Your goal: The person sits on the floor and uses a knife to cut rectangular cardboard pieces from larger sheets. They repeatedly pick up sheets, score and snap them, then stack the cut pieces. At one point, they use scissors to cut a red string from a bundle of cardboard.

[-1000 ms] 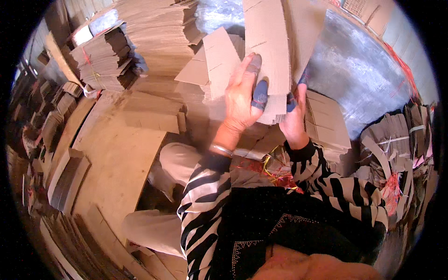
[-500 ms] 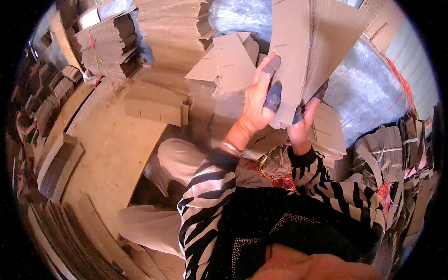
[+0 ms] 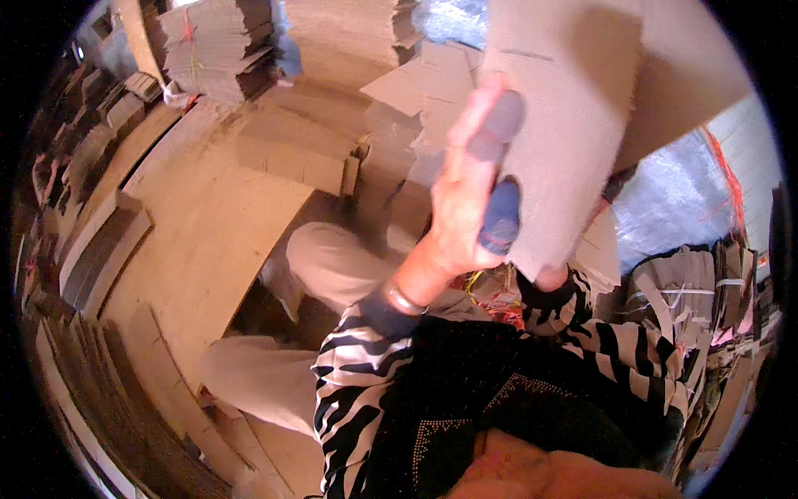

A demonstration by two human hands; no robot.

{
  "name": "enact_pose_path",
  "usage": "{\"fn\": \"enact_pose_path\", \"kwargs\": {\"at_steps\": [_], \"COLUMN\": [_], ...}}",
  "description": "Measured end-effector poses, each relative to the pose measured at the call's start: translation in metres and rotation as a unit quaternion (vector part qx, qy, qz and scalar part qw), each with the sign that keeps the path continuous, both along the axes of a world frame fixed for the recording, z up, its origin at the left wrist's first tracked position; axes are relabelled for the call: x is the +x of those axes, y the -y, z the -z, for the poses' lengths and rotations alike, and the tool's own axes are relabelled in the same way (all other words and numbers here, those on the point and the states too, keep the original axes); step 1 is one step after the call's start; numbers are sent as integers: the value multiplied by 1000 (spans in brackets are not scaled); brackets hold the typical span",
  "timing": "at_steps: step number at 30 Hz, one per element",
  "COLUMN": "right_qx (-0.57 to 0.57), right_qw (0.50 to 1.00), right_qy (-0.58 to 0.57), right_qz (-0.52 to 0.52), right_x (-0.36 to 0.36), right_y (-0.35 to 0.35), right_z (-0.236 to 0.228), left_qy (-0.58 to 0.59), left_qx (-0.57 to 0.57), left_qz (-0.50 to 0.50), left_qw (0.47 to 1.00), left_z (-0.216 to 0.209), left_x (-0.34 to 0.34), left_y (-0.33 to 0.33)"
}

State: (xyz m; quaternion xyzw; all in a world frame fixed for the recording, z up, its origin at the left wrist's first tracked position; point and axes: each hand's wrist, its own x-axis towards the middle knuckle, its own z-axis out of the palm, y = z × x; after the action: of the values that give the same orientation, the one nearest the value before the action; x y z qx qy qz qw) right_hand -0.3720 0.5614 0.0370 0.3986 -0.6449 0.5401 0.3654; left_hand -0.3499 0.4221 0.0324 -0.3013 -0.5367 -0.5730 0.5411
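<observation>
My left hand (image 3: 465, 195), with blue and grey covers on its thumb and fingers, grips the left edge of a cardboard sheet (image 3: 573, 108) held up before me. A second cardboard sheet (image 3: 694, 100) fans out to the right behind it. Behind the lower part of these sheets, my right hand (image 3: 551, 278) is mostly hidden; its heel shows below them, and a dark-covered fingertip shows at their right edge. It is closed on the cardboard. Both my sleeves are zebra-striped, and a bracelet circles my left wrist.
A wooden board (image 3: 199, 224) lies at left, bearing a low cardboard stack (image 3: 295, 150). Tall cardboard stacks (image 3: 345, 41) stand at the back. Red and yellow strings (image 3: 499, 308) lie by my lap. Tied cardboard scraps (image 3: 677, 287) sit at right, and long strips (image 3: 116, 399) at lower left.
The cardboard sheets have come closer and spread wider apart toward the right. My right hand has gone from plain view to mostly behind them. The view has shifted slightly.
</observation>
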Motion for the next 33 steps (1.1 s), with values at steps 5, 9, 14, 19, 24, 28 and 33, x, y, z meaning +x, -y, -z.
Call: {"fn": "enact_pose_path", "kwargs": {"at_steps": [5, 9, 14, 19, 24, 28, 33], "right_qx": [57, 131, 350, 530, 476, 442, 240], "right_qw": [976, 936, 874, 751, 798, 867, 921], "right_qy": [84, 135, 251, 330, 334, 219, 282], "right_qz": [-192, -298, -225, -213, -155, -78, -124], "right_x": [1, -14, -90, -128, -157, -170, -140], "right_y": [86, 170, 271, 307, 280, 284, 234], "right_z": [23, 49, 141, 213, 255, 240, 217], "left_qy": [86, 147, 364, 691, 701, 670, 723], "left_qx": [173, 261, 248, 21, 25, -80, -131], "left_qz": [-72, -111, -255, -264, -137, -136, -177], "left_qw": [979, 948, 861, 673, 699, 725, 655], "left_z": [37, 88, 181, 273, 273, 265, 258], "left_x": [33, 28, 16, 15, -14, -33, -32], "left_y": [57, 118, 211, 263, 262, 257, 272]}}
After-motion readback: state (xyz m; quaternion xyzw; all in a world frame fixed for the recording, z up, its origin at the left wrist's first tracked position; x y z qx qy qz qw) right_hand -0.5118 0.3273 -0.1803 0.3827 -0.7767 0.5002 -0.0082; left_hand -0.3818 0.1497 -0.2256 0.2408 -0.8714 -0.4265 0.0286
